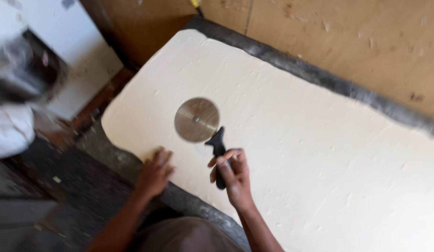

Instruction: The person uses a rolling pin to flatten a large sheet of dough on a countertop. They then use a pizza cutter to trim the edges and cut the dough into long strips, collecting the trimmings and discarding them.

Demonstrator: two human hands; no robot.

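Observation:
A large sheet of pale rolled dough (pixel 296 126) covers a dark grey worktop (pixel 315 74). A wheel cutter with a round metal blade (pixel 196 120) and a black handle (pixel 218 147) lies flat on the dough. My right hand (pixel 232 175) rests on the lower part of that handle, fingers loosely curled around it. My left hand (pixel 155 171) lies palm down, fingers apart, on the near edge of the dough, to the left of the cutter.
A brown board wall (pixel 347 32) rises behind the worktop. To the left, blurred white and dark shapes (pixel 16 93) stand over a reddish floor. The worktop's near edge (pixel 189 200) runs just in front of my body.

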